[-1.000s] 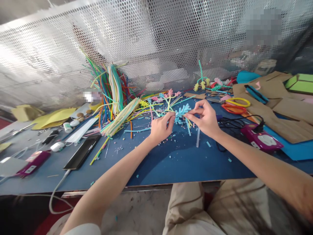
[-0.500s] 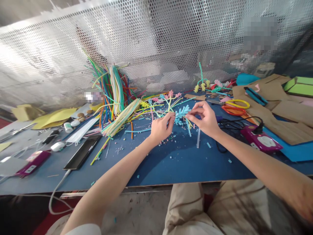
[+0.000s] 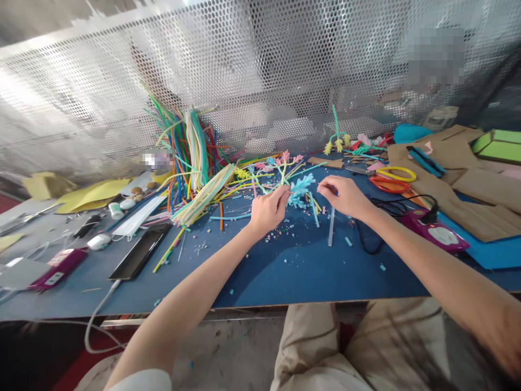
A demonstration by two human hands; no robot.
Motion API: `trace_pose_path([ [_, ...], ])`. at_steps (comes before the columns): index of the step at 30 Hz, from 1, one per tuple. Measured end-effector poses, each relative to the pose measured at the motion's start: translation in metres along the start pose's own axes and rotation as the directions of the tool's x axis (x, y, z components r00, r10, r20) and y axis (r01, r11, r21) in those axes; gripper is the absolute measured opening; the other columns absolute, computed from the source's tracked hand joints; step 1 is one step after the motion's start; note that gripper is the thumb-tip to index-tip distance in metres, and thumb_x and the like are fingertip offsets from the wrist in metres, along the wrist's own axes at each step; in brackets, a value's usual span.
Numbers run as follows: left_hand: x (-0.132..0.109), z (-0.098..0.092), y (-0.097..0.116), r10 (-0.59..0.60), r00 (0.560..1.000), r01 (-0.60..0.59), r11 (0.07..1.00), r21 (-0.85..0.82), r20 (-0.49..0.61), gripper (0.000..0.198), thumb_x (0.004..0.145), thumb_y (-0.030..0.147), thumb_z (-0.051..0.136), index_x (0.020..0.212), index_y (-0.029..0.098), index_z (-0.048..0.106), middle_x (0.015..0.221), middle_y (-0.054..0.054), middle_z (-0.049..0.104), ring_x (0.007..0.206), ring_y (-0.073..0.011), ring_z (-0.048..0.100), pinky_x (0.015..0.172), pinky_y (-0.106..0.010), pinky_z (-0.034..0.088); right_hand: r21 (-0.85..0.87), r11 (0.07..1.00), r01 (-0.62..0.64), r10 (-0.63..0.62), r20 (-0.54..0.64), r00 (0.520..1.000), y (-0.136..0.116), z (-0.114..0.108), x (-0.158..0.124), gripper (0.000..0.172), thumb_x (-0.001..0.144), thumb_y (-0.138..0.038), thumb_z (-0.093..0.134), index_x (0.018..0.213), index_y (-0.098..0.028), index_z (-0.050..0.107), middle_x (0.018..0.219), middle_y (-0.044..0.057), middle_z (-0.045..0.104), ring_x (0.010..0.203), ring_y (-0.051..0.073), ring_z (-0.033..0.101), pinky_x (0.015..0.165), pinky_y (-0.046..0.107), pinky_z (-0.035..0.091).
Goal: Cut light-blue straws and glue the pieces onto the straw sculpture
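Note:
Near the middle of the blue table, my left hand pinches the left end of a light blue fuzzy sprig. Its branches stick out to the right of my fingertips. My right hand is a little to the right, apart from the sprig, with thumb and fingers pressed together. Anything between those fingertips is too small to make out. Behind the sprig lie pink fuzzy flowers and a yellow one. Small clippings are scattered below the hands.
Bundled pipe cleaners lie left of my hands. A black phone with a white cable is further left. Yellow-handled scissors, a purple power strip and brown paper are at the right. A metal mesh stands behind.
My right hand has moved off the blue sprig, slightly right and down, and its fingers have drawn together. My left hand still holds the sprig.

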State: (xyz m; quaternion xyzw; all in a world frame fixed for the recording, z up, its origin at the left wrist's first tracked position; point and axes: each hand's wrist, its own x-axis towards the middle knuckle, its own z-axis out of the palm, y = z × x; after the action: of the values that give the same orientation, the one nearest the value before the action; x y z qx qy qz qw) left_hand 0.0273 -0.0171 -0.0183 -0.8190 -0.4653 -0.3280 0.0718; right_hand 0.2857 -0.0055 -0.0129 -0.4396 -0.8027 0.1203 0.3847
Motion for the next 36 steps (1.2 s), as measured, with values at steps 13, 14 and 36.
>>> trace_pose_path([
  [13,0.000,0.001,0.001,0.000,1.000,0.000,1.000,0.012,0.002,0.037,0.105,0.039,0.035,0.114,0.023,0.067,0.078,-0.003,0.074,0.064,-0.0159,0.067,0.055,-0.024,0.029,0.054,0.998,0.044,-0.068,0.641,0.764,-0.013,-0.016,-0.005,0.027,0.087,-0.038,0.057,0.067,-0.022,0.066,0.061,0.000,0.068,0.056,0.015,0.057,0.060,0.030,0.041],
  [14,0.000,0.000,0.001,0.001,1.000,-0.001,1.000,0.011,0.002,0.037,0.105,0.039,0.035,0.113,0.023,0.067,0.078,-0.003,0.074,0.064,-0.0157,0.067,0.055,-0.024,0.029,0.042,0.999,0.035,-0.054,0.659,0.750,-0.012,-0.017,-0.005,0.028,0.087,-0.038,0.057,0.066,-0.022,0.065,0.062,0.000,0.069,0.055,0.015,0.058,0.060,0.030,0.041],
  [36,0.001,0.002,0.000,-0.013,1.000,0.012,0.999,0.052,0.026,0.038,0.105,0.038,0.034,0.120,0.022,0.065,0.073,-0.003,0.072,0.059,-0.0156,0.064,0.054,-0.025,0.027,-0.191,0.971,0.146,-0.052,0.425,0.904,0.013,0.017,-0.013,0.059,0.091,-0.054,0.053,0.141,-0.023,0.050,0.143,0.014,0.052,0.131,0.037,0.046,0.111,0.053,0.038],
])
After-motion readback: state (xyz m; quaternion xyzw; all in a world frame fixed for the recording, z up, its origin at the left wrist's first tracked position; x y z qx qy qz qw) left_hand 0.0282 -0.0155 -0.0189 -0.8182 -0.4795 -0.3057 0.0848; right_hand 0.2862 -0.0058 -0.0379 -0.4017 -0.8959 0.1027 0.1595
